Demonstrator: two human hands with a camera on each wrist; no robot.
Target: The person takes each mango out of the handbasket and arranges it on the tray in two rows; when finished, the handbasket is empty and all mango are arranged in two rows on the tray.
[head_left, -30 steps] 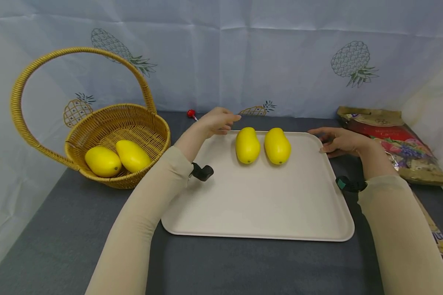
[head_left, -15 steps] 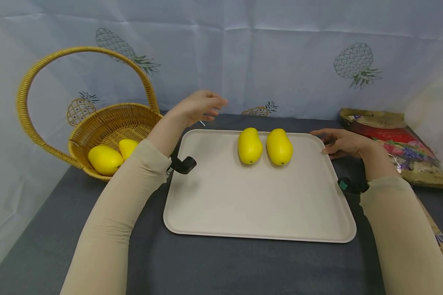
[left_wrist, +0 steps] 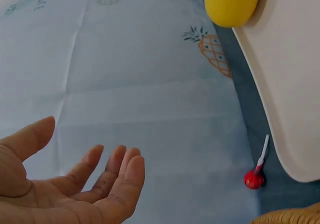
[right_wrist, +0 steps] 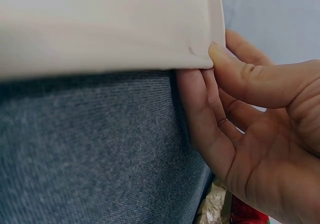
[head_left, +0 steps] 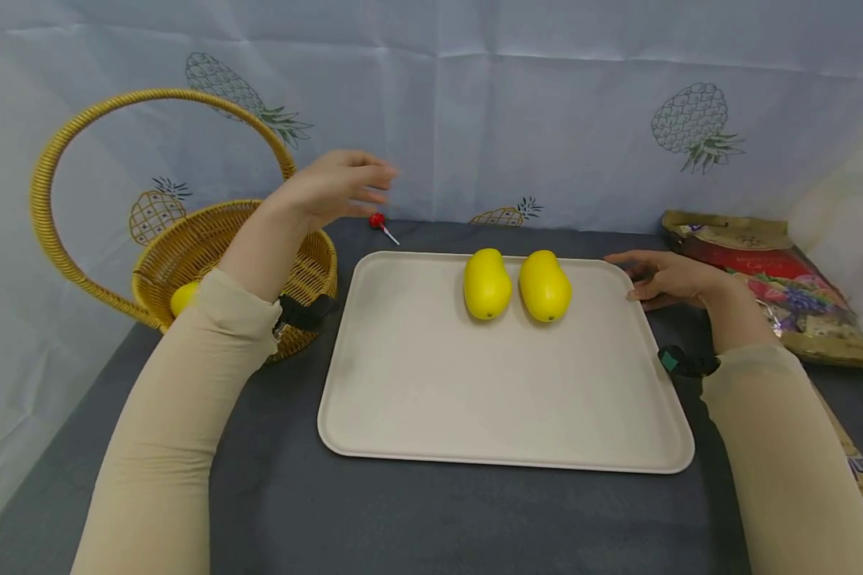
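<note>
My left hand (head_left: pixel 331 188) is in the air above the wicker basket's (head_left: pixel 233 209) right side, fingers loosely bent around nothing. In the left wrist view its palm (left_wrist: pixel 80 209) and spread thumb show against the cloth. My right hand (head_left: pixel 665 278) grips the far right corner of a cream tray (head_left: pixel 503 391); the right wrist view has its thumb (right_wrist: pixel 240 79) on the rim and fingers underneath. Two yellow mangoes (head_left: pixel 487 284) (head_left: pixel 544 286) lie side by side at the tray's far edge. Another yellow mango (head_left: pixel 183 299) shows in the basket, mostly hidden by my left sleeve.
A red lollipop (head_left: pixel 378 221) lies behind the tray's far left corner. Shiny printed food bags (head_left: pixel 784 279) lie right of the tray. Behind the dark tabletop (head_left: pixel 431 519) hangs a pale cloth (head_left: pixel 546 120) with pineapple prints.
My left hand has moved from beside the mangoes up and leftward over the basket, and its arm now covers the mangoes there more. My right hand stays on the tray corner.
</note>
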